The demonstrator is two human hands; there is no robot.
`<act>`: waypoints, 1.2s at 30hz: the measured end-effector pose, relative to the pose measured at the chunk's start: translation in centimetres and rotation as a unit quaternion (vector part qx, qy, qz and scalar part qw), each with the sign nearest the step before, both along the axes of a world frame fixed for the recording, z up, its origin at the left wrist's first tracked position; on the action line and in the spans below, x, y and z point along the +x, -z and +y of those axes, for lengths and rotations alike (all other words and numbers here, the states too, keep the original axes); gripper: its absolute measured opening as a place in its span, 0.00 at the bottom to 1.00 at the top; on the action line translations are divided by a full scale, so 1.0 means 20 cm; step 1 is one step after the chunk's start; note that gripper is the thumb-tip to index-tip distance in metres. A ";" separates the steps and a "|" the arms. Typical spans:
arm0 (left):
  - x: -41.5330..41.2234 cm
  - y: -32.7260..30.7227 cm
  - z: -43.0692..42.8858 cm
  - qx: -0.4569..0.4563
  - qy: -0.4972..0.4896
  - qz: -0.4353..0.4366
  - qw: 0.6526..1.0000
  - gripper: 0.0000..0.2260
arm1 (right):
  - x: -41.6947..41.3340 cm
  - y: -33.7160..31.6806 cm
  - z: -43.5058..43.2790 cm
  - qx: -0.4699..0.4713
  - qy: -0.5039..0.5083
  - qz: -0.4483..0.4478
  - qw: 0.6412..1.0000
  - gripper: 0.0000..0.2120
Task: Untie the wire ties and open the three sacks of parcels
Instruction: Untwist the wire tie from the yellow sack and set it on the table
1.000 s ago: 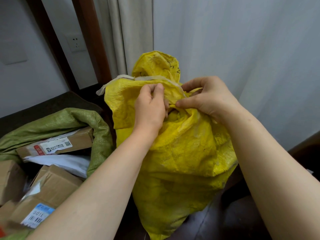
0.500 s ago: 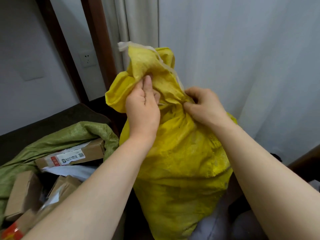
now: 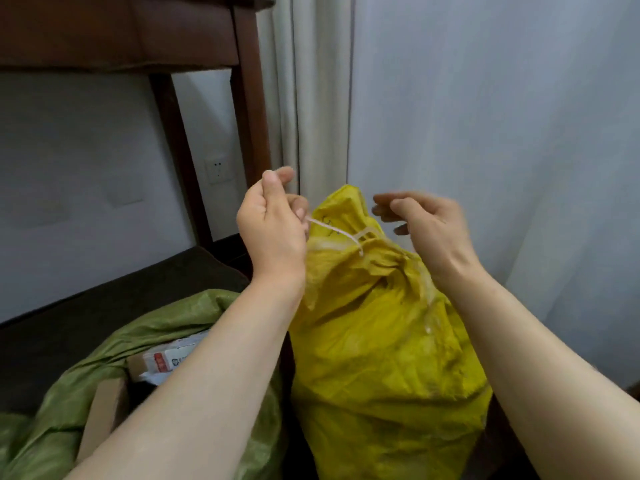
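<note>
A yellow woven sack (image 3: 381,341) stands upright in front of me, its neck bunched together. A pale tie (image 3: 341,233) runs across that neck. My left hand (image 3: 273,226) is raised at the sack's upper left and pinches one end of the tie, which stretches from my fingers to the neck. My right hand (image 3: 426,220) hovers at the upper right of the sack top, fingers apart and blurred, holding nothing. An open green sack (image 3: 156,341) lies to the left with cardboard parcels (image 3: 166,362) showing inside it.
A dark wooden table leg (image 3: 249,116) and frame stand behind the sacks. Pale curtains (image 3: 322,98) hang at centre and a white wall (image 3: 502,133) is close on the right. A wall socket (image 3: 217,169) sits low on the left wall. The floor is dark.
Both hands have let go of the bunched sack neck. My left hand now pulls the tie's end up and to the left, and my right hand has lifted off and spread. The view tilted up.
</note>
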State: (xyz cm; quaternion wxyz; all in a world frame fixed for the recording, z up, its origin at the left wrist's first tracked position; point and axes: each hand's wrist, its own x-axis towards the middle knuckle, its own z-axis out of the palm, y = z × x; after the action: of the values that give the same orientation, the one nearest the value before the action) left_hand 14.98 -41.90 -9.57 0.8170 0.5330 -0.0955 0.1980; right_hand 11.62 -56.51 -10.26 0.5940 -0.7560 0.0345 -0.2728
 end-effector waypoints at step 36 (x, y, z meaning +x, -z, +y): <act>0.79 -1.55 0.73 0.329 -0.293 -0.014 0.898 0.22 | 0.92 -1.62 0.74 -0.090 0.124 -0.119 0.981 0.09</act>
State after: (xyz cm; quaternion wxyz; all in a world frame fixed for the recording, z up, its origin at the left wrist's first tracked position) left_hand 30.82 -27.28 21.35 0.4988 0.7724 -0.0067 0.3931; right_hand 30.04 -41.76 22.15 0.4849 -0.7583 0.0325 -0.4345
